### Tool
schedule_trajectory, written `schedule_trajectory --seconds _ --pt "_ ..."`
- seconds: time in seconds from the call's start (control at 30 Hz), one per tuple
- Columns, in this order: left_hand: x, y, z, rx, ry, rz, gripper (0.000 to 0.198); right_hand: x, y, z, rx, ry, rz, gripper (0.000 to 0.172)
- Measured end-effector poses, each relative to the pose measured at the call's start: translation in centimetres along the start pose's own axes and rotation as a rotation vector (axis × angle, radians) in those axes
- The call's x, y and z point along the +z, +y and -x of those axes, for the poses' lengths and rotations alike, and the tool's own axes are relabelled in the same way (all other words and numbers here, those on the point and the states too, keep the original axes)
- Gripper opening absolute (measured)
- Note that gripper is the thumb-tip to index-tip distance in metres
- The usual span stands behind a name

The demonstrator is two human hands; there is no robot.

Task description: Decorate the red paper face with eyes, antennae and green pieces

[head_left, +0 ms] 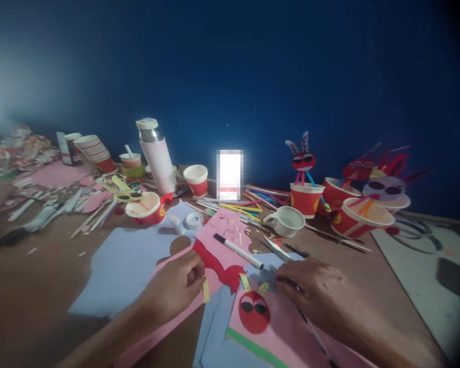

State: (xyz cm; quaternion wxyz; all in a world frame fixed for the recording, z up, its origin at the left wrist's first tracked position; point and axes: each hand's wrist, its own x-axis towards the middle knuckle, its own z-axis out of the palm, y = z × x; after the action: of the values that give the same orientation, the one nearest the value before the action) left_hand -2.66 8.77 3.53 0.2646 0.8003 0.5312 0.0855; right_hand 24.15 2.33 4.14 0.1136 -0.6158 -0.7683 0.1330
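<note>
Over pink craft paper near the counter's (34, 276) near edge, the left hand (172, 289) is seen curled, its fingers closed toward the palm, with a narrow yellow paper strip (206, 290) showing just beneath them; whether that strip is gripped cannot be told. The right hand (314, 291) is held low, its fingertips (279, 278) drawn together beside two small yellow paper pieces (244, 282), and anything pinched there is hidden. Those pieces are placed at the top of a red paper circle (254, 312) with black eyes, which is laid on a pink sheet (283, 327) cut off by the lower frame edge. Just farther, a white marker (237, 250) and scissors (276, 249) are lying on or beside the paper. Paper scraps are contained in a red-and-white paper cup (145, 209) to the far left, and a white spoon (129, 150) is stood in another cup (130, 161) behind it. A pixelated white object (230, 175) at the far wall cannot be made out.
</note>
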Motion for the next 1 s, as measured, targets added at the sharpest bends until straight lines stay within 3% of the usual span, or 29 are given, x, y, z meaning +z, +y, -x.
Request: schedule_trajectory --seconds 0.1,0.27,0.4,0.5,0.63,0.83,0.9,1.0 --pt "-0.3 1.4 0.4 -0.051 -0.048 0.266 0.006 -0.3 -1.2 0.2 -0.012 -0.033 -0.168 0.017" --pt "0.3 4.5 1.3 -0.031 -0.248 0.584 0.009 -0.3 -3.5 0.6 0.014 -0.069 -0.536 0.010" --pt "1.8 6.2 1.9 0.000 -0.177 0.609 0.014 0.4 -4.4 0.7 -0.025 -0.194 -0.738 0.012" --pt "2.3 6.9 2.2 0.019 -0.207 0.620 0.013 1.6 -4.5 0.8 0.026 -0.184 -0.832 0.006" --pt "2.2 6.0 2.6 -0.016 -0.197 0.629 0.014 2.8 -4.2 0.9 0.040 -0.203 -0.861 0.007" --pt "1.1 2.1 3.3 -0.171 -0.028 0.673 0.014 2.8 -4.6 0.8 0.039 -0.204 -0.803 0.011" --pt "1.0 2.2 3.7 -0.183 -0.005 0.698 0.013 2.9 -4.7 0.8 0.021 -0.190 -0.842 0.011" --pt "1.6 3.9 4.4 -0.123 -0.029 0.718 0.010 3.3 -5.0 1.0 -0.019 -0.208 -0.921 0.026"
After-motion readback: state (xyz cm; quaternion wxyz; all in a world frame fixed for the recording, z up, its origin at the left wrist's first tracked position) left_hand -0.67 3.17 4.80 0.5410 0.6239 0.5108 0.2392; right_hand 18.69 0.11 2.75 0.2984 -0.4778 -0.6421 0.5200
